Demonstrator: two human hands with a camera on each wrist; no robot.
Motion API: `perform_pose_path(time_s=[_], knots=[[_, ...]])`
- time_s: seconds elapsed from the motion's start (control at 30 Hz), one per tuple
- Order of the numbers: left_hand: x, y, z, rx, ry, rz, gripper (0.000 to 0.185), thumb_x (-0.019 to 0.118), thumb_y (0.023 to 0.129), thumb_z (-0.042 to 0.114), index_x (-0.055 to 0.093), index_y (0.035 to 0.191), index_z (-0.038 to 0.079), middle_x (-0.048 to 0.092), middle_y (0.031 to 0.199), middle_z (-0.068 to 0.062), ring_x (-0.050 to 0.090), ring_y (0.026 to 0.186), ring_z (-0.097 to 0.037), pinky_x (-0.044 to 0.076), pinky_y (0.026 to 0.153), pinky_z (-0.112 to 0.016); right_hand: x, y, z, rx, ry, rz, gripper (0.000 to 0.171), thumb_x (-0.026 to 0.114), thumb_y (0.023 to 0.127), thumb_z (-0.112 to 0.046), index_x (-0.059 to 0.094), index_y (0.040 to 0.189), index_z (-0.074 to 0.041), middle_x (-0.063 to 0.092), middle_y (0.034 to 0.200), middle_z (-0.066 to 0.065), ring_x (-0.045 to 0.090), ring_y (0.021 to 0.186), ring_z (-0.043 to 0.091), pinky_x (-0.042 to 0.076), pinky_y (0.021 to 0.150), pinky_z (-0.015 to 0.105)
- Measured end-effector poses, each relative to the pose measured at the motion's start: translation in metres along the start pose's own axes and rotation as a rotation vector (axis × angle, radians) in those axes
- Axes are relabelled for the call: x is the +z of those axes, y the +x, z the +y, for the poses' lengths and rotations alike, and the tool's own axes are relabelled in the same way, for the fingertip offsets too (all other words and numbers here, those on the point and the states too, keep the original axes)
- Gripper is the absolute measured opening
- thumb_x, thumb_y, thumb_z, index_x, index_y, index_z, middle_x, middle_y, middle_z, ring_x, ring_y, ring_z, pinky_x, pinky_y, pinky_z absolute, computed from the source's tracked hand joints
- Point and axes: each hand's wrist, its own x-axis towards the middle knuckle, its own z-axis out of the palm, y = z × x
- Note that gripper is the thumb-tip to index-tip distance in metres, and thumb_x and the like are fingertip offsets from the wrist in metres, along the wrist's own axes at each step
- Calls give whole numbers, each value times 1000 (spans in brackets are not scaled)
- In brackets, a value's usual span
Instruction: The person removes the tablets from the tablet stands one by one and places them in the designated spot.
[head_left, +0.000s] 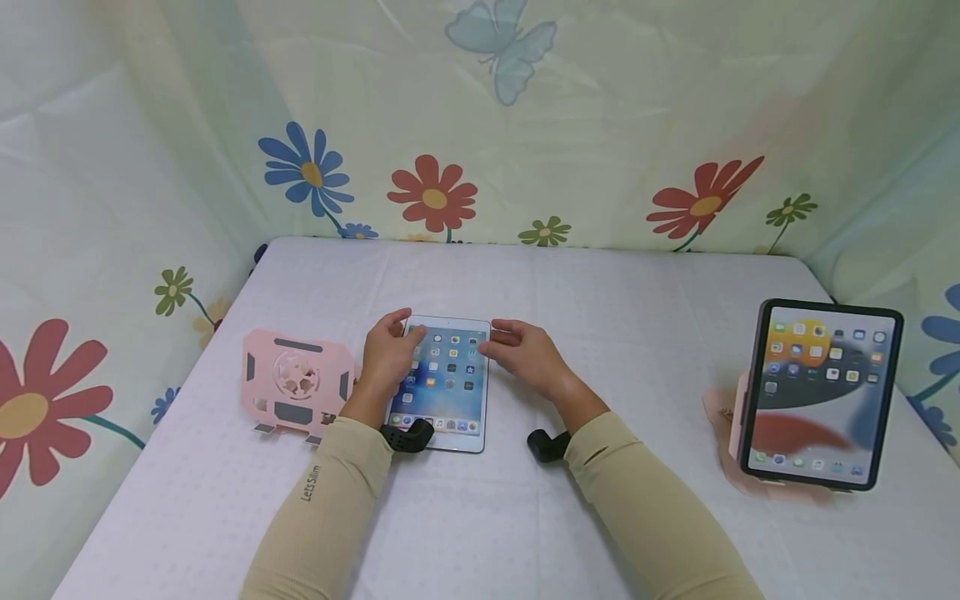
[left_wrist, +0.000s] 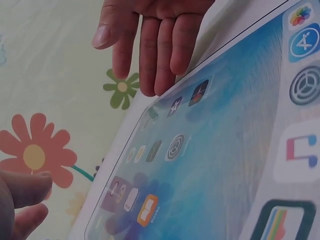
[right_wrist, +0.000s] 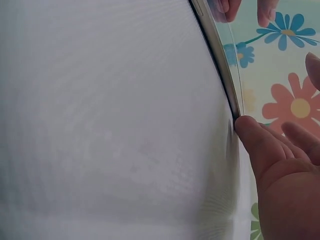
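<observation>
A small white tablet (head_left: 448, 385) lies flat on the white table (head_left: 615, 317), its screen lit with app icons. My left hand (head_left: 405, 329) hovers over its upper left corner with the fingers loosely curled, and I see no grip on it. In the left wrist view those fingers (left_wrist: 22, 200) stay just off the tablet's (left_wrist: 215, 165) edge. My right hand (head_left: 498, 337) reaches to the upper right edge with straight fingers (left_wrist: 155, 45). Its thumb (right_wrist: 255, 140) touches the tablet's thin side (right_wrist: 220, 55).
A pink folding stand (head_left: 296, 383) lies to the left of the small tablet. At the right a larger tablet in a black case (head_left: 821, 392) leans upright on another pink stand (head_left: 723, 417). Flowered cloth (head_left: 435, 196) walls in the table on three sides.
</observation>
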Motion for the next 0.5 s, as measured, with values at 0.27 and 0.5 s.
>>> perform_pose_path(time_s=[0.27, 0.5], knots=[[0, -5, 8, 102, -25, -3, 53, 64, 99, 33, 48, 148, 21, 39, 155, -6, 36, 141, -28, 35, 113, -46, -11, -6, -5, -108, 154, -13, 60, 66, 98, -20, 41, 151, -7, 44, 153, 9, 46, 137, 24, 44, 105, 42], [5, -23, 32, 266, -76, -96, 55, 67, 98, 28, 47, 149, 24, 42, 153, 2, 42, 136, -20, 36, 113, -37, -36, -25, -20, -283, 186, 7, 60, 65, 98, -12, 40, 152, -8, 47, 151, 7, 49, 134, 23, 45, 103, 35]])
